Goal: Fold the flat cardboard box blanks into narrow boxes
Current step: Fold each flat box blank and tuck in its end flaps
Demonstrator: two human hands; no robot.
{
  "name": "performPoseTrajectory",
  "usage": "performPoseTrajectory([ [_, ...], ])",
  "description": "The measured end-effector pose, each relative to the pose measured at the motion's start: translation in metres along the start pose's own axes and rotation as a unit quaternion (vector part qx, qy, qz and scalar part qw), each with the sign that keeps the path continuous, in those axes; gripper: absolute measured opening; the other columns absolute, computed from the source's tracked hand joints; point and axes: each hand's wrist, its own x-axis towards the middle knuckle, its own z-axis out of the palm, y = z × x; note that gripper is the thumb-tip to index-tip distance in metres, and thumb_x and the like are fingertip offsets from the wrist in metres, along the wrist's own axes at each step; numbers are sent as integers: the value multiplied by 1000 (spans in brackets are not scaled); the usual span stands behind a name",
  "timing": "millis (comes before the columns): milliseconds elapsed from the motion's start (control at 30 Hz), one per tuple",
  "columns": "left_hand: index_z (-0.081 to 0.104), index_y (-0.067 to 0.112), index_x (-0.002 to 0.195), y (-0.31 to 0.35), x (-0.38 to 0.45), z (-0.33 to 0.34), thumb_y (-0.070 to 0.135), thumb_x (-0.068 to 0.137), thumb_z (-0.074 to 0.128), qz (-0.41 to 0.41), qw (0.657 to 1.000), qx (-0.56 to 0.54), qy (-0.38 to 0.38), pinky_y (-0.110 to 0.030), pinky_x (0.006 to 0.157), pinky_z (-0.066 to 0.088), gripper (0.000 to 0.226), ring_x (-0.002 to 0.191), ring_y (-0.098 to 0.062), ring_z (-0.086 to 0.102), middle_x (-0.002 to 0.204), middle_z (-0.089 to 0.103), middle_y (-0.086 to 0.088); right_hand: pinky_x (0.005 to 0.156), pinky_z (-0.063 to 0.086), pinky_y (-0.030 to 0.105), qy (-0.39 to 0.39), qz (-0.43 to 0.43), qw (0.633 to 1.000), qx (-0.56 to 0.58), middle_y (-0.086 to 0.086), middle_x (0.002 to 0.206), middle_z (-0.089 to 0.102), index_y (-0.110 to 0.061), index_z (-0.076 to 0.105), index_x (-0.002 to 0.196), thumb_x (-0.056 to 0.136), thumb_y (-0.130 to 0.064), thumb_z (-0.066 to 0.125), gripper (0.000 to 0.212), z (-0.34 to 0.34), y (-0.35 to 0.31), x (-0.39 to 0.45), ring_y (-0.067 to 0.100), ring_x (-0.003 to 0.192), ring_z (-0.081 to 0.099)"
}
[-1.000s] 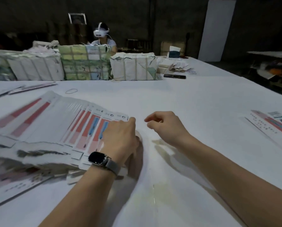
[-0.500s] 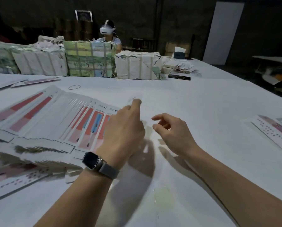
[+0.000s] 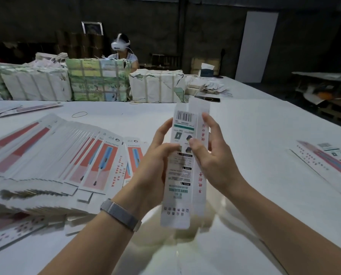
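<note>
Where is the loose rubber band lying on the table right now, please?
In the head view the rubber band lies flat on the white table, left of centre, just beyond the fanned box blanks and in front of the strapped bundles.

A: The room is sitting dim, and the back wall (image 3: 165, 26) is falling almost to black. The white desk (image 3: 255, 120) is catching most of the light, which seems to be coming from above.

B: Soft shadows are pooling under the hands and forearms, and a pale glossy patch is shining on the desk near the bottom edge.

A: The fanned blanks (image 3: 46, 155) are smearing into blur at the lower left, while the held blank (image 3: 182, 175) is staying fairly sharp.

B: Straight edges are bowing outward toward the corners, as a wide lens does.
</note>
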Motion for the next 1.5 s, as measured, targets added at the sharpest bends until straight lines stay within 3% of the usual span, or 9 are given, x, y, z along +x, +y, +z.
performPoseTrajectory([
  [100,47,45,142,-4,-1,4,39,105,42,-20,996,-69,-60,-40,75,59,38,99,-26,72,127,69,-8,82,60,35,-19,-9,995,-97,-20,121,57,-55,25,143,93,-45,46,56,-3,-1,0,5,101,64],
  [200,54,38,140,-5,-3,6,59,103,37,-63,995,-53,-58,-40,67,59,46,85,-29,74,111,73,-11,72,59,29,-11,3,989,-146,-15,112,47,-48,33,145,89,-43,56,61,-9,-1,4,-6,92,57],
  [300,65,40,126,-6,-6,4,59,103,35,-84,996,-2,-43,-34,58,60,42,76,-27,76,91,78,-7,52,55,19,-20,40,996,-81,-11,111,49,-40,43,144,84,-33,71,66,-21,0,7,-11,86,55],
  [433,78,39,97,-7,-5,1,58,102,31,-110,993,-3,-51,-34,56,60,51,77,-29,77,89,78,-10,53,55,20,-19,55,991,-121,-9,100,61,-40,57,121,86,-41,72,37,-30,2,10,0,77,63],
  [533,70,28,115,-10,-4,-1,56,103,31,-129,988,26,-75,-36,64,61,51,91,-34,75,103,76,-15,57,56,28,-19,69,986,-151,4,87,67,-38,57,96,92,-48,64,13,-34,0,15,11,70,66],
  [667,58,21,129,-12,-4,3,55,103,27,-143,980,80,-111,-35,70,60,53,91,-30,74,110,74,-15,72,57,41,-71,113,966,-223,-6,79,72,-32,55,85,91,-61,55,30,-47,-2,19,16,75,69],
  [1167,56,29,129,-11,-10,5,61,99,28,-160,971,121,-132,-33,75,61,52,88,-24,72,111,73,-12,57,53,28,-163,192,964,-84,1,90,77,-23,60,86,89,-56,58,33,-67,-14,19,21,89,73],
  [1367,60,25,125,-13,-10,6,59,90,41,-167,974,73,-136,-31,66,59,53,78,-22,70,99,74,-11,44,45,25,-186,208,955,-97,0,89,75,-28,70,85,95,-50,58,27,-66,-17,17,20,57,63],
  [1500,63,20,121,-17,-6,10,55,87,46,-170,977,15,-129,-32,63,58,52,71,-22,64,93,66,-14,43,43,23,-170,206,959,-98,5,91,74,-29,69,75,95,-50,58,31,-65,-15,17,18,58,62],
])
